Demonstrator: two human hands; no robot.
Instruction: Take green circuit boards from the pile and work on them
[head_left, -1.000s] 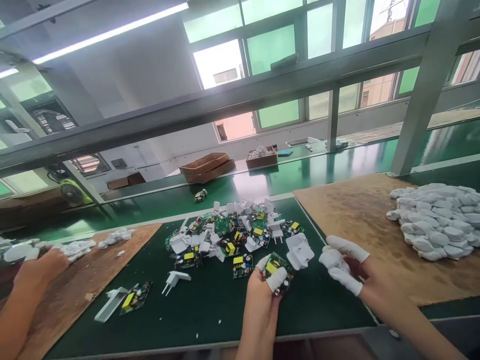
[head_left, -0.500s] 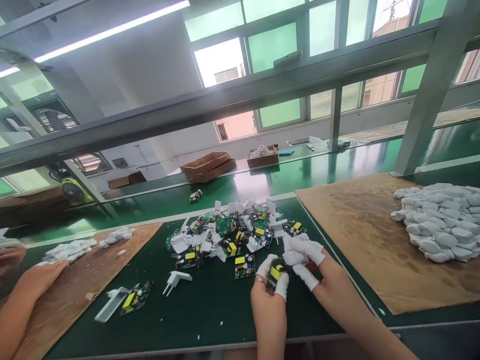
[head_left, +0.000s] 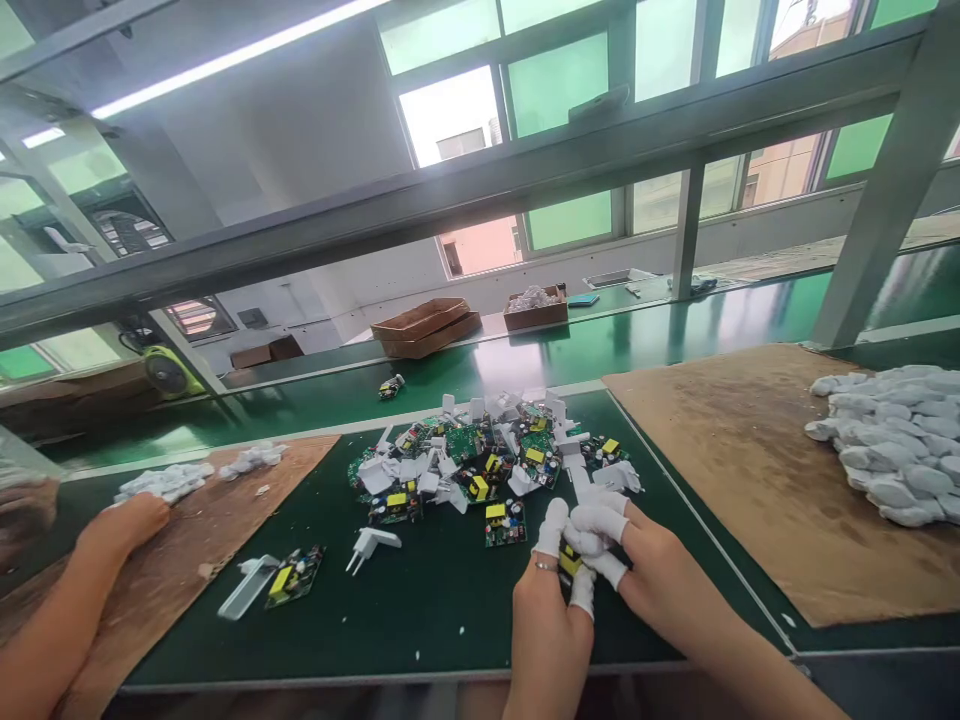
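Observation:
My left hand (head_left: pixel 551 615), with white covers on the fingertips and a ring, grips a small circuit board (head_left: pixel 571 562) with a yellow transformer. Against the board's top, my right hand (head_left: pixel 654 565) pinches a soft white lump (head_left: pixel 587 542); its covered fingers partly hide both. Just beyond my hands lies a heap of circuit boards and white plastic plug casings (head_left: pixel 427 484). One loose board (head_left: pixel 505 523) rests at the heap's near edge. Left of it is a white plug casing (head_left: pixel 370 546). Farther left, another board (head_left: pixel 295 577) lies beside a translucent white casing (head_left: pixel 250 586).
On the right, brown cardboard (head_left: pixel 720 450) carries a big pile of white lumps (head_left: pixel 900 440). A co-worker's hand (head_left: pixel 135 522) touches smaller white lumps (head_left: pixel 169 482) on the left cardboard. Cardboard trays (head_left: pixel 424 328) and a box of white pieces (head_left: pixel 536 315) stand behind.
My right hand has closed in on the board, so its fingers now cover more of it. Both hands have shifted slightly down in view. The view has swung a little left.

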